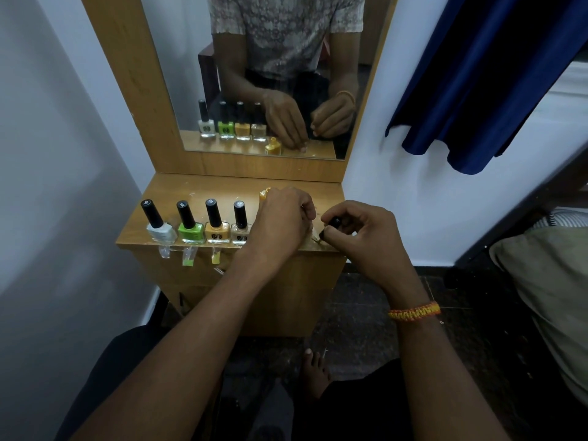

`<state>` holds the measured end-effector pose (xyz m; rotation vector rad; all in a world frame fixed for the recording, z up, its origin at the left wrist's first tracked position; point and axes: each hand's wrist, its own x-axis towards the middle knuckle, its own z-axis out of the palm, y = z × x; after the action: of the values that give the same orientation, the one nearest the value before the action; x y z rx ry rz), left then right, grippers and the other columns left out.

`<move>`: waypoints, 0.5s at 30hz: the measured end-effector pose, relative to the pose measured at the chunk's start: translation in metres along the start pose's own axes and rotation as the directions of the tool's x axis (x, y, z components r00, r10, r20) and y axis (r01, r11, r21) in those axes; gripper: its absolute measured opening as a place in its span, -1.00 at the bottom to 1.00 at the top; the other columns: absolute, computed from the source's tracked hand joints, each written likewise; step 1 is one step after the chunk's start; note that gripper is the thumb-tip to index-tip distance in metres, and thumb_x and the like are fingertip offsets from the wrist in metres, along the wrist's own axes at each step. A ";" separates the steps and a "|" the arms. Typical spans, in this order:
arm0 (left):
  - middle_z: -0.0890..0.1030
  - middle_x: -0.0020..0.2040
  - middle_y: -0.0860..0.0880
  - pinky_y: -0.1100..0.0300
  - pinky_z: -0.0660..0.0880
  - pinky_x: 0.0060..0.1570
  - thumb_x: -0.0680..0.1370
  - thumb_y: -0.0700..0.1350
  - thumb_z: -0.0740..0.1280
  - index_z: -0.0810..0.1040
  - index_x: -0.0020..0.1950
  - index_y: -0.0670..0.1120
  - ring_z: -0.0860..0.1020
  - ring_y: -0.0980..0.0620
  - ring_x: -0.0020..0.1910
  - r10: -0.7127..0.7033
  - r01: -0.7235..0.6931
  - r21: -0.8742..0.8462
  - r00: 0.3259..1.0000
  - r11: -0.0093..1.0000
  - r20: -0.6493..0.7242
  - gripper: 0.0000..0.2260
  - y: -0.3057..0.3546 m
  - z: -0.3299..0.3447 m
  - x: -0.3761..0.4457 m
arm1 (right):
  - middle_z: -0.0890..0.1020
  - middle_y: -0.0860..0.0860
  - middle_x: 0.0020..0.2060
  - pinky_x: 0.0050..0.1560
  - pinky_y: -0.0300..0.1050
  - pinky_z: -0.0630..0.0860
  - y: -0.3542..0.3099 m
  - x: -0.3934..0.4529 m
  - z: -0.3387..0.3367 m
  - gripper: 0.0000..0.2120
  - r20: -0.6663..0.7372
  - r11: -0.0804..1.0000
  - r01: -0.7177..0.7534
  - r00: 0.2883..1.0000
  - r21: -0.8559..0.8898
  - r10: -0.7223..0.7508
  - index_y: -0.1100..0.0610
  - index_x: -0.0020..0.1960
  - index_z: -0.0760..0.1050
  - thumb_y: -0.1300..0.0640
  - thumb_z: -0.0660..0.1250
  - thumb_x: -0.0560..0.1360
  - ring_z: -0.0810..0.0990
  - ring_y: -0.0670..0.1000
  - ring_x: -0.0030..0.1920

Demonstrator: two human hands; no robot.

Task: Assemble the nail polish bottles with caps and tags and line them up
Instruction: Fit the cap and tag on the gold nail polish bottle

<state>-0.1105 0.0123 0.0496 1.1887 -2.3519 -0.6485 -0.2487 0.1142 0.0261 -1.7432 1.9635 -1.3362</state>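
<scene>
Four squat, square-shouldered glass nail polish bottles stand upright in a row along the front edge of a small wood-grain laminate dressing shelf. From left to right they are a pale bluish-white bottle, a bright green bottle, a mustard-yellow bottle and a beige bottle. Each carries a tall, glossy black cylindrical cap, and neighbouring bottles stand just beside one another. Small clear plastic tags hang over the shelf edge below the first three bottles, tinted clear, green and yellow.

Behind the left hand, a fifth, golden-yellow uncapped bottle peeks out on the shelf, mostly hidden. The left hand's fingers curl down near the shelf's right front; what they pinch cannot be told.

The right hand, wearing a woven orange-and-yellow thread bracelet on its wrist, grips a shiny black cap between thumb and curled fingers, just beside the left hand.

A wood-framed rectangular mirror above the shelf reflects the bottles and both hands. A dark blue fabric curtain hangs in folds to the right.
</scene>
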 end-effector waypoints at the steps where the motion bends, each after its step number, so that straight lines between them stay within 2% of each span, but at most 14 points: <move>1: 0.69 -0.14 0.03 0.22 0.52 -0.02 0.55 -0.20 0.46 0.71 -0.06 0.00 0.60 0.08 -0.03 0.000 0.000 0.005 1.000 1.000 0.006 -0.90 0.000 0.000 0.000 | 0.70 -0.04 -0.18 -0.10 -0.08 0.67 0.000 -0.001 -0.002 -0.89 0.004 1.000 -0.011 1.000 0.006 0.011 0.09 -0.01 0.71 0.24 0.51 0.48 0.65 -0.06 -0.19; 5: 0.71 -0.08 0.00 0.17 0.52 0.02 0.56 -0.19 0.45 0.71 -0.03 -0.01 0.58 0.04 0.07 -0.011 0.011 0.009 1.000 1.000 0.015 -0.92 0.002 -0.002 0.002 | 0.71 -0.06 -0.16 -0.08 -0.07 0.67 -0.001 0.001 -0.005 -0.89 -0.076 0.999 0.019 0.997 0.049 -0.015 0.11 0.01 0.71 0.24 0.50 0.50 0.67 -0.05 -0.16; 7: 0.72 -0.05 -0.01 0.12 0.56 0.10 0.58 -0.19 0.43 0.72 0.03 -0.04 0.59 0.04 0.10 -0.023 0.022 0.024 0.998 0.999 0.051 -0.90 0.003 -0.003 0.004 | 0.72 -0.07 -0.14 -0.06 -0.07 0.68 -0.002 0.002 -0.002 -0.89 -0.051 0.999 0.024 0.998 0.047 -0.022 0.10 0.03 0.71 0.23 0.50 0.51 0.68 -0.06 -0.14; 10: 0.72 -0.05 -0.03 0.13 0.55 0.09 0.58 -0.22 0.42 0.72 0.03 -0.07 0.62 0.03 0.05 -0.004 0.004 -0.001 1.000 1.000 0.031 -0.89 0.003 -0.004 0.001 | 0.71 -0.05 -0.17 -0.08 -0.03 0.69 -0.001 0.000 -0.002 -0.90 0.015 1.000 -0.011 1.000 0.009 0.010 0.08 -0.01 0.71 0.22 0.50 0.50 0.68 -0.05 -0.17; 15: 0.70 -0.06 -0.05 0.16 0.53 0.04 0.56 -0.25 0.42 0.72 0.00 -0.07 0.62 0.01 0.02 0.012 -0.012 -0.022 1.000 1.000 0.011 -0.88 0.000 -0.002 -0.003 | 0.72 -0.05 -0.17 -0.08 -0.08 0.68 0.000 0.001 -0.007 -0.90 -0.072 0.998 -0.011 0.997 0.054 0.015 0.10 -0.01 0.71 0.24 0.50 0.50 0.69 -0.04 -0.16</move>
<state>-0.1080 0.0145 0.0502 1.1641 -2.3537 -0.6767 -0.2536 0.1167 0.0307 -1.6776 1.9536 -1.4531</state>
